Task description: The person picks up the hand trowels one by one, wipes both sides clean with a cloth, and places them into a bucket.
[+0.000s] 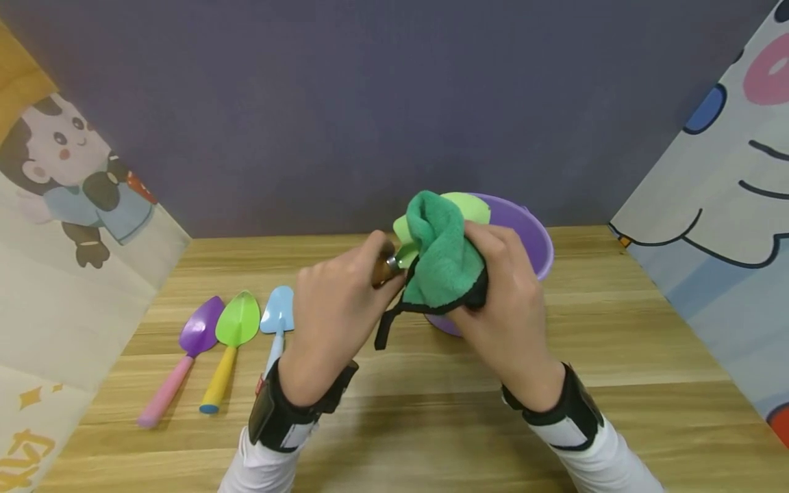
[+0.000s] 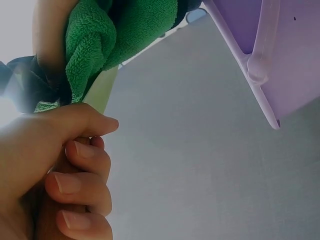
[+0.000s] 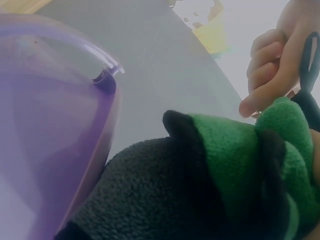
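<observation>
Mid-frame, the left hand (image 1: 339, 294) curls round the brown handle (image 1: 383, 270) of a shovel (image 1: 407, 255); its blade (image 1: 471, 205) slants up and right, behind the green cloth (image 1: 440, 257) the right hand (image 1: 508, 301) grips.

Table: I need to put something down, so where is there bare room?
The widest bare patch of table lies between the bucket, right hand and right wall; another lies between the wristbands. It is crowded at left by the purple trowel, green trowel and blue trowel, and around the left hand and cloth.
</observation>
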`<control>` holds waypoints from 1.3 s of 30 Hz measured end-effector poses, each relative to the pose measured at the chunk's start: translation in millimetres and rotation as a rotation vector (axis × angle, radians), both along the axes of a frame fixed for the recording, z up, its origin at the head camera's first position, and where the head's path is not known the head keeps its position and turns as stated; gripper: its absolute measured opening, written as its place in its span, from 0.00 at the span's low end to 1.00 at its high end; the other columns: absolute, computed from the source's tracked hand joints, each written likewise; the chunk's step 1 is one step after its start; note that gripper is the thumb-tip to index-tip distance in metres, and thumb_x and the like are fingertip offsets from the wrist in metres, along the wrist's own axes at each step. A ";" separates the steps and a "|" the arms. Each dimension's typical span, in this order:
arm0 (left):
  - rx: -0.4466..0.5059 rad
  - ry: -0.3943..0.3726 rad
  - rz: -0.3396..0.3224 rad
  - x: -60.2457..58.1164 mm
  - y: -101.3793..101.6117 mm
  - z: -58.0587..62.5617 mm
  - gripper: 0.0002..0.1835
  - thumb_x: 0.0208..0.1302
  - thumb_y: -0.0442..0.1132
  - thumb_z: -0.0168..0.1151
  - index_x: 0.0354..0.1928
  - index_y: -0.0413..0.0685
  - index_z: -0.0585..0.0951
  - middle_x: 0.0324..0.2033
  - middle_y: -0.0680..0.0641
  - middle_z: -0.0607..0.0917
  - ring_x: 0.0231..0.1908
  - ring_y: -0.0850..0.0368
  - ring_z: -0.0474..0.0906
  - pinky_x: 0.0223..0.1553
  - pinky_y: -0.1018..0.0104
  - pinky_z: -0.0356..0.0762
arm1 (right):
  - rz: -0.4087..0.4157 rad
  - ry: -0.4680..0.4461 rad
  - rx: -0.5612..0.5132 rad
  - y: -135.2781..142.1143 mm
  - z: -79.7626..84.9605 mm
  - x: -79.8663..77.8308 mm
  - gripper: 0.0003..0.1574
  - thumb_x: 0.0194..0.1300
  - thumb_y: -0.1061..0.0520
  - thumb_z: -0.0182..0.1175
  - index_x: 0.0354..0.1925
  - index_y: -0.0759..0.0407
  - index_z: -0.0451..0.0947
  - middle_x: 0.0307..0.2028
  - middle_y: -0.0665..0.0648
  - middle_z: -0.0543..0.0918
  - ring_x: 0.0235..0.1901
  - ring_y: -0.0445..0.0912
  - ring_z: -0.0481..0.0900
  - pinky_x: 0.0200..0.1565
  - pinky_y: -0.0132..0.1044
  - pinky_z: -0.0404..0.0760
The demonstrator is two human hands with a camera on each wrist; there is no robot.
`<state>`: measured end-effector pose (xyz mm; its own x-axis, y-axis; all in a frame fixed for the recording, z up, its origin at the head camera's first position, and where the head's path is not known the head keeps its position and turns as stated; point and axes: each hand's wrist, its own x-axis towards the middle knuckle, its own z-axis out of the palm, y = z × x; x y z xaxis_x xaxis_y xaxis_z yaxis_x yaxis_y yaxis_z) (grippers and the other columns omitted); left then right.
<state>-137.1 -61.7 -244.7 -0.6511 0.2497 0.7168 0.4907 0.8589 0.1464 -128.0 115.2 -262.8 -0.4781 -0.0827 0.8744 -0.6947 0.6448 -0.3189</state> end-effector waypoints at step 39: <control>-0.005 0.014 -0.003 0.4 -3.8 -0.1 0.10 0.51 0.43 0.71 0.34 0.50 0.82 0.10 0.53 0.75 0.09 0.60 0.60 0.08 0.66 0.53 | -0.117 -0.041 -0.084 18.8 8.0 -7.5 0.36 0.50 0.62 0.70 0.58 0.64 0.69 0.46 0.72 0.78 0.50 0.61 0.76 0.54 0.61 0.74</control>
